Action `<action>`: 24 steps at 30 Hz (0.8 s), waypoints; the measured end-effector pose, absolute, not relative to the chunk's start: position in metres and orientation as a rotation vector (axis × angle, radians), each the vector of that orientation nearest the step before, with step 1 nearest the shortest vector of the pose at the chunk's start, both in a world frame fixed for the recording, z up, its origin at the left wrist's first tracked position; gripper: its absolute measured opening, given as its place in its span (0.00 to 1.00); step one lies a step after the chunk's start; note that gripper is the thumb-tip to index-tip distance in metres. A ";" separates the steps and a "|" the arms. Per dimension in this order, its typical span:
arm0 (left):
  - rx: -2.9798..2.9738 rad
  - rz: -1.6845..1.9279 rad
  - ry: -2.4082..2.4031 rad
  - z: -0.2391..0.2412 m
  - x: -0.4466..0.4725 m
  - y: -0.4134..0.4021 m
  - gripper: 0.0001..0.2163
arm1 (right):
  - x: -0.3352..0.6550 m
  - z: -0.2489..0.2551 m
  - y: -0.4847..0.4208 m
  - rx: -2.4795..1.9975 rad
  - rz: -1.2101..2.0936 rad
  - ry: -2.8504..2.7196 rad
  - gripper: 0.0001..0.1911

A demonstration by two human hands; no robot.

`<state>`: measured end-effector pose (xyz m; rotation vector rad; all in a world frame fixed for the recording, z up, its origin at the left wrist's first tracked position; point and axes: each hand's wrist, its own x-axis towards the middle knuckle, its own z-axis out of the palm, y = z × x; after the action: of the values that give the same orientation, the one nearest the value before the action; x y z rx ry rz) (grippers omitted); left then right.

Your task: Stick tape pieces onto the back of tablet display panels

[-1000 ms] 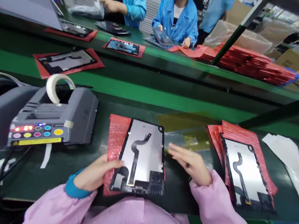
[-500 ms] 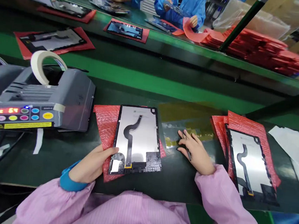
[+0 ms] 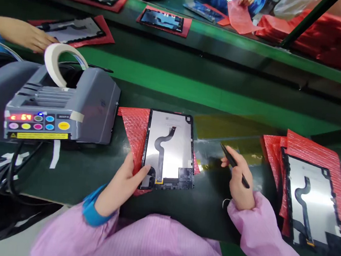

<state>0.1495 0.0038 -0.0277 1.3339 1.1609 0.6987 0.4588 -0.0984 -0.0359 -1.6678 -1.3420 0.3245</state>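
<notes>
My left hand (image 3: 124, 184), a blue band at its wrist, grips the lower left corner of a tablet screen (image 3: 177, 150). The thumb lies on top, with the other fingers hidden beneath. The screen lies back side up, showing a silver panel and a curved dark flex cable (image 3: 160, 155). Under it is red bubble wrap (image 3: 134, 128). To its right, my right hand (image 3: 239, 179) is closed around slim black tweezers (image 3: 230, 158), apart from the screen. The tweezers' upper end points left over clear and amber film sheets (image 3: 218, 128) on the bench.
A grey tape dispenser (image 3: 61, 101) with a white tape roll (image 3: 54, 62) stands left. Another tablet screen (image 3: 311, 194) lies on red wrap at right. Wrapped screens line the raised shelf (image 3: 226, 49). A co-worker's hand (image 3: 25, 35) reaches in at upper left.
My right hand has lifted from the film sheets and now shows the tweezers in its grip. My left hand stays on the screen. A co-worker's hand has appeared at upper left; the view has shifted.
</notes>
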 end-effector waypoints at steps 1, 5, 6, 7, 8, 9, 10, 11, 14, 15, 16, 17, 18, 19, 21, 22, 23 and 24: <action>1.484 0.735 1.173 -0.030 0.146 -0.004 0.36 | 0.455 -0.036 -0.098 -1.664 0.395 -1.251 0.21; 2.133 0.853 1.115 -0.045 0.132 -0.027 0.41 | 0.444 -0.038 -0.101 -1.649 0.677 -0.974 0.13; 2.304 0.801 1.028 -0.049 0.128 -0.028 0.39 | 0.443 -0.039 -0.102 -1.674 0.717 -0.942 0.13; 2.445 0.713 0.925 -0.053 0.124 -0.027 0.34 | 0.442 -0.040 -0.103 -1.710 0.743 -0.919 0.13; 2.545 0.616 0.835 -0.056 0.121 -0.024 0.30 | 0.441 -0.041 -0.103 -1.744 0.759 -0.902 0.14; 2.608 0.530 0.777 -0.059 0.119 -0.021 0.26 | 0.441 -0.041 -0.103 -1.767 0.767 -0.893 0.14; 2.649 0.478 0.763 -0.061 0.118 -0.018 0.24 | 0.440 -0.041 -0.103 -1.782 0.770 -0.895 0.15; 2.679 0.463 0.781 -0.063 0.117 -0.016 0.22 | 0.440 -0.041 -0.102 -1.796 0.765 -0.907 0.15; 2.768 0.519 0.902 -0.066 0.117 -0.018 0.21 | 0.436 -0.037 -0.100 -1.841 0.737 -0.964 0.15; 2.795 0.536 0.937 -0.066 0.118 -0.020 0.20 | 0.435 -0.036 -0.099 -1.854 0.744 -0.978 0.15; 2.820 0.551 0.969 -0.066 0.120 -0.023 0.20 | 0.434 -0.034 -0.098 -1.860 0.763 -0.987 0.15; 2.843 0.566 0.996 -0.065 0.121 -0.026 0.19 | 0.433 -0.033 -0.098 -1.861 0.794 -0.988 0.14; 2.865 0.579 1.015 -0.064 0.122 -0.029 0.18 | 0.432 -0.031 -0.097 -1.860 0.832 -0.981 0.14; 2.884 0.592 1.027 -0.063 0.124 -0.031 0.17 | 0.432 -0.030 -0.096 -1.860 0.868 -0.968 0.14; 2.911 0.611 1.054 -0.059 0.127 -0.032 0.16 | 0.430 -0.027 -0.094 -1.860 0.920 -0.930 0.15; 2.916 0.618 1.069 -0.057 0.129 -0.032 0.15 | 0.430 -0.026 -0.092 -1.856 0.933 -0.911 0.15; 2.916 0.625 1.085 -0.055 0.131 -0.031 0.15 | 0.429 -0.025 -0.091 -1.848 0.940 -0.895 0.16; 2.911 0.634 1.101 -0.054 0.133 -0.030 0.15 | 0.429 -0.025 -0.090 -1.836 0.938 -0.882 0.16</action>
<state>0.1334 -0.0303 -0.0536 2.9114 1.1008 0.6338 0.4287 -0.0897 -0.0246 -1.8355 -0.8822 0.9378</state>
